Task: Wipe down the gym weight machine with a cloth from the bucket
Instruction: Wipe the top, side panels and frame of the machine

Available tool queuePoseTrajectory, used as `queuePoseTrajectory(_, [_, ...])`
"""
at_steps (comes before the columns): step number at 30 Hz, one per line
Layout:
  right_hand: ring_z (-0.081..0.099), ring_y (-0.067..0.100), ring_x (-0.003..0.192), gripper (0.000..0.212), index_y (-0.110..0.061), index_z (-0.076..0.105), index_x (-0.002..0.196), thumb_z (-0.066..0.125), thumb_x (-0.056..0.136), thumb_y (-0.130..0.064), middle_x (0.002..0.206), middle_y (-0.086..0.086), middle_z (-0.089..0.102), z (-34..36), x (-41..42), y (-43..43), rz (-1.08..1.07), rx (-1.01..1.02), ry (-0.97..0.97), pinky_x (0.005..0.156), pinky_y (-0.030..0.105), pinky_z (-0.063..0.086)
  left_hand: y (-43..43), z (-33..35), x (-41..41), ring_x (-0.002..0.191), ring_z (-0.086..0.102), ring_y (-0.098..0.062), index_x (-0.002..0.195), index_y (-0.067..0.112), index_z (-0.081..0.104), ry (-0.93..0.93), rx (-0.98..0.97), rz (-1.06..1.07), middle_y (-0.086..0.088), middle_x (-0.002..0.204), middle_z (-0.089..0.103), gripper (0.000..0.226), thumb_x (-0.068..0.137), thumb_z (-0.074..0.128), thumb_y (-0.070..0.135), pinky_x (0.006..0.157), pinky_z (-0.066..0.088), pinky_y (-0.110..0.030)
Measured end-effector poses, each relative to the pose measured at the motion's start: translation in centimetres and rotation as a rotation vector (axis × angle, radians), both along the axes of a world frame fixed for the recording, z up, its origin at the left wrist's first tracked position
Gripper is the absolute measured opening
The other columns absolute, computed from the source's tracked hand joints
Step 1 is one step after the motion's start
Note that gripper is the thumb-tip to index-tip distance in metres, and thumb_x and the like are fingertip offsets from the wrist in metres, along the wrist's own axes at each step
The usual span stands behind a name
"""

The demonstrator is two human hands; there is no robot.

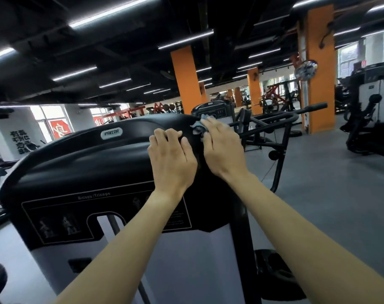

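Wiping under way on upper right shoulder of weight machine point(81, 172), judging by pose. Cloth point(198, 127): grey, bunched, pinned against black top housing point(129, 150) near its crest, showing ahead of and beside fingertips. Right grip point(223, 147): released, fingers laid near-straight over cloth, pressing rather than clutching; thumb hidden, so pinch not ruled out. Left grip point(172, 156): just beside right, on housing, fingers bent over ridge as brace; nothing else held. Bucket: not in view.

Coverage est.: early to mid. Not possible to tell wiped from unwiped areas on black plastic. Brand badge point(111, 134), exercise placard point(55, 220) and grey lower panel point(186, 260) well apart from cloth; prob. left to do.

Risks from here:
- Cloth sliding off far side of curved crest; cause: flat-finger pressure only, smooth sloped surface.
- Skipped strips; cause: bunched cloth, small contact patch. Advise opening out.
- Drips onto placard or into slot w/ rod point(114, 223) if cloth over-wet; wetness not judgeable.
- Overreach across housing; cause: both arms extended, wt. likely carried on left brace.

Beyond: neighbouring machine handle point(311, 108), orange pillar point(184, 77), grey floor point(340, 183).
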State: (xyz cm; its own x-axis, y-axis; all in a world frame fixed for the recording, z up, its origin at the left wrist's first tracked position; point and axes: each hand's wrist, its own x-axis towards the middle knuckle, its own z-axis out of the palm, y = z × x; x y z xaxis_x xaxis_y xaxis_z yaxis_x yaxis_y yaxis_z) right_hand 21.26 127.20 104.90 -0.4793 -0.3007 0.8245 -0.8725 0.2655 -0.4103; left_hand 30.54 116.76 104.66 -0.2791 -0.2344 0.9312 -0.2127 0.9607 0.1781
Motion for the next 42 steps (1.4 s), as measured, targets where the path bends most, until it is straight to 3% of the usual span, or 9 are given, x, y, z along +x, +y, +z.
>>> queuePoseTrajectory(5, [0.060,0.029,0.120,0.037,-0.018,0.063,0.124,0.035,0.102,-0.027,0.133,0.006,0.064,7.8,-1.7,-4.1,0.103,0.366,-0.050,0.095,0.042,0.048,-0.4,0.1,-0.3,0.098,0.042,-0.024,0.106,0.012,0.052,0.017,-0.016,0.022,-0.005,0.107,0.044,0.019,0.097,0.045,0.027,0.085,0.038,-0.042])
queuePoseTrajectory(8, [0.063,0.030,0.100,0.028,-0.019,0.060,0.108,0.037,0.095,-0.027,0.118,0.007,0.068,9.1,-1.9,-5.9,0.097,0.478,-0.026,0.080,0.043,0.047,-0.7,0.3,0.0,0.097,0.041,-0.023,0.103,0.012,0.052,0.014,-0.029,0.016,-0.005,0.106,0.043,0.017,0.096,0.047,0.027,0.083,0.037,-0.041])
queuePoseTrajectory(12, [0.050,0.028,0.135,0.049,-0.016,0.052,0.146,0.030,0.104,-0.030,0.152,0.005,0.052,5.5,-2.4,-3.2,0.091,0.316,0.047,0.110,0.048,0.042,-0.8,0.2,-0.1,0.096,0.042,-0.022,0.104,0.012,0.054,0.027,-0.041,0.010,-0.005,0.105,0.045,0.018,0.097,0.047,0.026,0.082,0.037,-0.040])
queuePoseTrajectory(16, [0.031,0.019,0.151,0.055,-0.014,0.039,0.158,0.026,0.108,-0.033,0.163,0.002,0.038,-1.4,-1.4,1.4,0.063,0.081,0.051,0.125,0.038,0.025,-0.5,0.0,-0.3,0.095,0.042,-0.019,0.105,0.013,0.055,0.064,-0.044,0.013,-0.003,0.105,0.045,0.016,0.097,0.047,0.024,0.082,0.036,-0.035])
queuePoseTrajectory(24, [0.049,0.027,0.138,0.051,-0.017,0.043,0.155,0.027,0.108,-0.032,0.156,0.004,0.048,2.9,-3.1,-1.8,0.046,0.165,0.012,0.109,0.043,0.043,0.2,-0.3,-0.2,0.098,0.045,-0.023,0.112,0.014,0.053,0.057,0.010,0.006,-0.004,0.109,0.046,0.020,0.100,0.043,0.025,0.088,0.040,-0.042])
queuePoseTrajectory(28, [0.027,0.021,0.154,0.055,-0.016,0.039,0.158,0.026,0.107,-0.033,0.166,0.001,0.034,-1.5,-0.9,0.2,0.002,0.071,0.092,0.126,0.041,0.021,0.6,-0.4,-0.3,0.098,0.045,-0.024,0.112,0.014,0.052,0.059,0.029,0.003,-0.004,0.110,0.046,0.017,0.101,0.043,0.023,0.088,0.040,-0.043])
queuePoseTrajectory(32, [0.005,0.016,0.160,0.059,-0.018,0.027,0.163,0.029,0.105,-0.030,0.171,-0.001,0.019,-6.2,2.3,1.6,0.023,0.028,0.138,0.130,0.041,0.003,0.5,-0.3,-0.3,0.096,0.043,-0.024,0.110,0.014,0.051,0.054,0.026,0.019,-0.004,0.108,0.045,0.013,0.102,0.043,0.021,0.086,0.040,-0.044])
queuePoseTrajectory(38, [0.016,0.015,0.157,0.060,-0.025,0.038,0.159,0.025,0.102,-0.037,0.168,-0.004,0.030,0.2,0.6,-1.1,0.072,0.159,0.104,0.128,0.040,0.004,0.6,-0.2,0.2,0.098,0.040,-0.023,0.107,0.014,0.051,0.002,0.047,-0.022,-0.003,0.109,0.043,0.017,0.104,0.039,0.026,0.089,0.040,-0.046])
queuePoseTrajectory(42, [0.018,0.012,0.157,0.056,-0.025,0.044,0.156,0.033,0.101,-0.029,0.165,-0.005,0.036,-1.8,2.1,-0.6,0.124,0.017,0.093,0.129,0.036,0.004,0.1,-0.5,1.2,0.111,0.043,-0.019,0.120,0.015,0.055,-0.029,0.077,-0.127,0.001,0.117,0.045,0.023,0.106,0.038,0.023,0.101,0.040,-0.041])
